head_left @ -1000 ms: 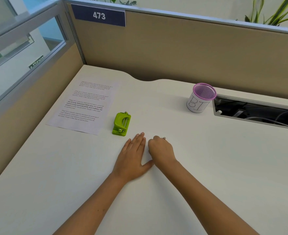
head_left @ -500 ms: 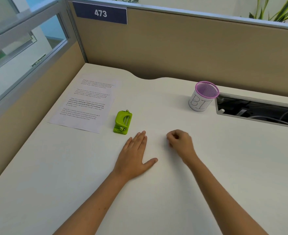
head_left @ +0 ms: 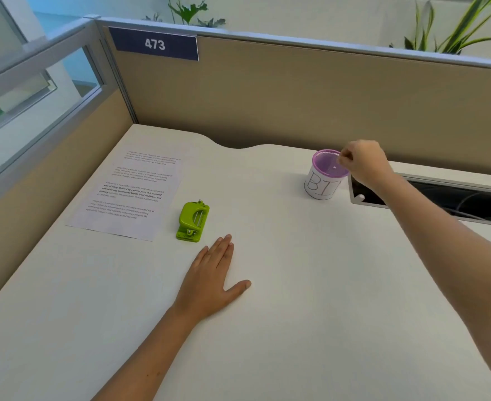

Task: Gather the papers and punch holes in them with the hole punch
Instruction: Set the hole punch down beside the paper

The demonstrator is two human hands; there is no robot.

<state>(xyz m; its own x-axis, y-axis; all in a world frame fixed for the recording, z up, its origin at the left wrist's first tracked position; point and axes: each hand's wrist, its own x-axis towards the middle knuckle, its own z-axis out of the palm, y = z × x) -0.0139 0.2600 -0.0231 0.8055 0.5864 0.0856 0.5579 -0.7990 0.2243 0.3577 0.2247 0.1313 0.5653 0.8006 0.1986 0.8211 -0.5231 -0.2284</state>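
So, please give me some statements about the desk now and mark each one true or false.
1. The left hand lies flat on the desk. True.
2. The punch sits on top of the paper. False: it stands beside the paper, on its right.
3. The right hand is above the bin. True.
4. The left hand grips the punch. False: it rests near it, not touching.
5. The bin has a green rim. False: the rim is purple.

Right hand (head_left: 364, 164) has left the left hand's side, reaching out to the purple-rimmed cup (head_left: 325, 176), fingers pinched over its mouth.
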